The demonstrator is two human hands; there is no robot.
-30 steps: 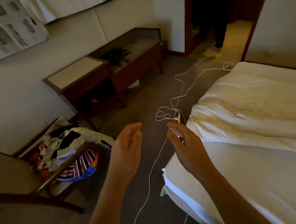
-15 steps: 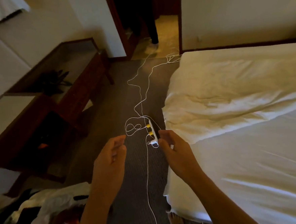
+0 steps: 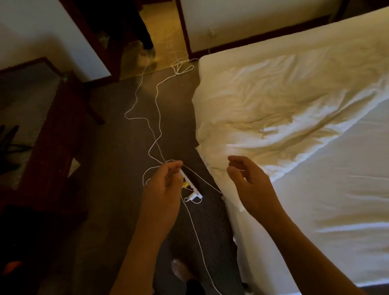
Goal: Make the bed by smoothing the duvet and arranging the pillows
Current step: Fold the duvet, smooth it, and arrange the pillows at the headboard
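Hovering beside the duvet (image 3: 289, 108), both hands' grip loose: left hand (image 3: 163, 193), right hand (image 3: 251, 184), empty.

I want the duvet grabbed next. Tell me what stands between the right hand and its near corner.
Nothing visible does. The right hand hovers with loosely curled fingers right at the near edge of the crumpled duvet. The white cable and power strip lie on the floor by the left hand.
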